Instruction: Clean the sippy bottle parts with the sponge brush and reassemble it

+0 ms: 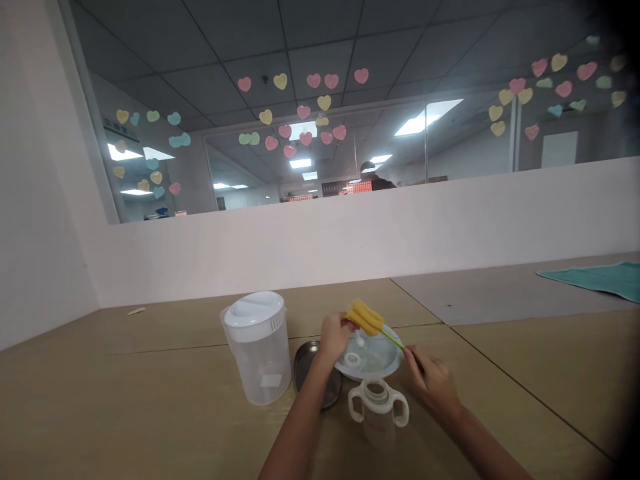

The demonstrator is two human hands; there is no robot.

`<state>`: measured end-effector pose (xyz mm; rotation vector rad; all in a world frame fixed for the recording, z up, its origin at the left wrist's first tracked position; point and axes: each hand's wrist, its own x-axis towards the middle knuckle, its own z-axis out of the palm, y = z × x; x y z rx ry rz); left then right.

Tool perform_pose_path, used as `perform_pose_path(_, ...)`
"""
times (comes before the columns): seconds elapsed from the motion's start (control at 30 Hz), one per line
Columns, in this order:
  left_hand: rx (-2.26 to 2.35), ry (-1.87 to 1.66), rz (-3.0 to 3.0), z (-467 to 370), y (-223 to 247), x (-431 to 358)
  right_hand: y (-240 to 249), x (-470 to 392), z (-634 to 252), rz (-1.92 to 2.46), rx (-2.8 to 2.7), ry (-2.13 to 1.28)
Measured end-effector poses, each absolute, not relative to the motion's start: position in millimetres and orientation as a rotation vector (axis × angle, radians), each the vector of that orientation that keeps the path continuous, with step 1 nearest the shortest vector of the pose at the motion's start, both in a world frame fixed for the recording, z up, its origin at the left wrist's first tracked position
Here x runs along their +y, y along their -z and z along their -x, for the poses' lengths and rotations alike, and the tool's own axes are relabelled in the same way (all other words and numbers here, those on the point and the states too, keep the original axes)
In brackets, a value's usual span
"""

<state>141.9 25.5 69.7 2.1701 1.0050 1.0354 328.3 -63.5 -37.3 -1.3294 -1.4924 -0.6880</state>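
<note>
A bottle brush (367,318) with a yellow sponge head and a thin green handle is held between my two hands. My right hand (434,381) grips the handle's end. My left hand (335,337) pinches the tip of the sponge. Under the brush lies a pale shallow bowl (393,363), holding a white ring-shaped cap (353,361) and a small white piece (360,341). Closer to me stands a clear baby bottle (379,417), upright and uncapped, with two white side handles. Partly behind my left forearm is a dark round metal tray (307,353).
To the left stands a translucent plastic pitcher (263,360) with a white lid. A teal cloth (605,277) lies at the far right, and a small flat scrap (136,311) at the far left. Behind the table (150,407) rises a white wall (320,247) below a window.
</note>
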Motion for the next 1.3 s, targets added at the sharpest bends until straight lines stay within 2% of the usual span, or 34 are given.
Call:
perform_pose_path(0.23,0.825,-1.138,-1.933,-141,-80,24,39,-61,-342,1.589,-1.242,0.655)
perform_pose_path(0.4,0.855,-1.314,-1.801,-145,-90,10,39,-63,-330,1.438,-1.414,0.625)
perform_pose_path(0.57,0.683,-1.342,-1.505,-139,-104,2,35,-64,-323,1.292,-1.563,0.732)
perform_pose_path(0.7,1.073,-1.378,-1.899,-120,-112,11,29,-68,-325,1.193,-1.622,0.809)
perform_pose_path(0.83,1.371,-1.150,-2.199,-97,-110,23,26,-70,-325,1.154,-1.606,0.853)
perform_pose_path(1.03,1.814,-0.492,-2.323,-86,-78,35,25,-68,-325,1.153,-1.621,0.893)
perform_pose_path(1.17,1.910,-0.170,-2.328,-87,-60,42,24,-68,-327,1.179,-1.592,0.925)
perform_pose_path(1.3,1.938,-0.047,-2.331,-86,-56,42,28,-65,-329,1.282,-1.604,0.894)
